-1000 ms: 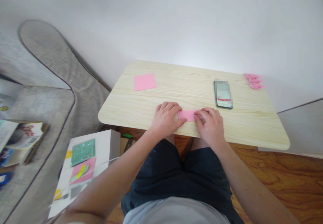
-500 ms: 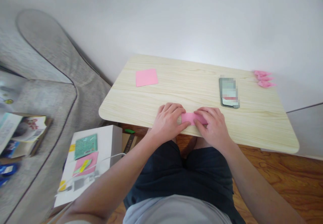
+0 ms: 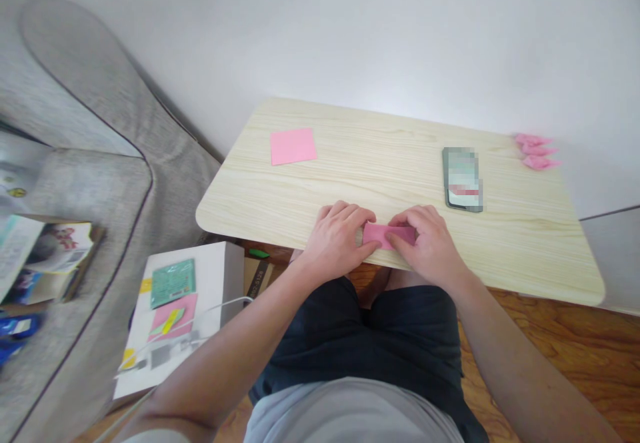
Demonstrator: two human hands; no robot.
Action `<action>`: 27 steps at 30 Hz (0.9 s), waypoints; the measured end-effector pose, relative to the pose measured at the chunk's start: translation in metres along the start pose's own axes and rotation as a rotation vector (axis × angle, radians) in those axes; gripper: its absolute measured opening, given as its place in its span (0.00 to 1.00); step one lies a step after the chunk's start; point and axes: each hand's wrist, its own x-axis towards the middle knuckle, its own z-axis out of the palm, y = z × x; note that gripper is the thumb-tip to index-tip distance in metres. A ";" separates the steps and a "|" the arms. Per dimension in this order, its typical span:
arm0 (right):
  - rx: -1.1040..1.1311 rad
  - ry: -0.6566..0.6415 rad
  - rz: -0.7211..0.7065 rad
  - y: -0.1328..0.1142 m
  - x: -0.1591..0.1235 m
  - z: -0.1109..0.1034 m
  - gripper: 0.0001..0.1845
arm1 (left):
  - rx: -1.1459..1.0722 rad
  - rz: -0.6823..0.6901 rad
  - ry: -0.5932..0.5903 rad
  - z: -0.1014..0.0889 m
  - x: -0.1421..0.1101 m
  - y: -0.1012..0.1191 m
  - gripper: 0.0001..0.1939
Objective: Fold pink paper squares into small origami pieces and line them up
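A strip of folded pink paper (image 3: 379,233) lies along the near edge of the light wooden table (image 3: 350,183). My left hand (image 3: 339,238) pinches its left end between thumb and fingers. On the right part of the strip, my right hand (image 3: 424,235) grips with its thumb across the front and its fingers behind, covering some of the paper. A stack or sheet of pink square paper (image 3: 293,146) rests at the table's back left. Several small folded pink paper pieces (image 3: 537,152) sit together at the back right corner.
A phone (image 3: 463,180) with a blurred screen lies right of my hands. To the left below the table is a white box (image 3: 205,256) bearing a green packet (image 3: 173,283), pink paper and a white cable. A grey sofa (image 3: 100,196) stands at far left.
My right thumb has shifted inward across the pink paper, and the strip's near face now looks raised and darker. The view has moved slightly; the other things lie as before.
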 end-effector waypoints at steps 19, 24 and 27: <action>0.815 0.157 0.453 -0.012 -0.002 0.000 0.15 | -0.916 -0.282 0.052 0.008 0.009 0.006 0.13; 0.856 0.223 0.478 -0.011 -0.003 0.004 0.16 | -0.844 -0.240 0.037 0.005 0.015 0.010 0.19; 0.873 0.198 0.475 -0.004 -0.004 0.004 0.17 | -0.824 -0.227 0.058 0.006 0.019 0.010 0.20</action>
